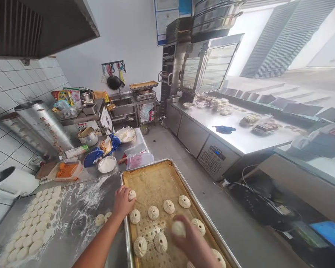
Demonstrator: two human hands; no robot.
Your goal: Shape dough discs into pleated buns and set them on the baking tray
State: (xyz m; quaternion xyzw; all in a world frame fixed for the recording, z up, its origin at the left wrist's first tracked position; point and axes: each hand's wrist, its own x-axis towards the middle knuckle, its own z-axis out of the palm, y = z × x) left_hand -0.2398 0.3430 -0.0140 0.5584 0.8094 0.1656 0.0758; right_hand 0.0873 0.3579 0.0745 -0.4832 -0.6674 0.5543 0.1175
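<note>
While the right hand, blurred, cupped a pale bun over the near half of the tray, the left hand curled its fingers around a second bun by the tray's left edge. Whether the right-hand bun touched the tray could not be told. Neighbouring buns sat on the tray, so a hasty release seemed likely to knock one; too firm a left pinch could have dented its bun. Just beyond the tray's far edge stood a plastic box, easily bumped if the tray slid forward.

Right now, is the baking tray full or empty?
Partly full: the tray holds buns toward its nearer end, brown liner showing beyond.
</note>
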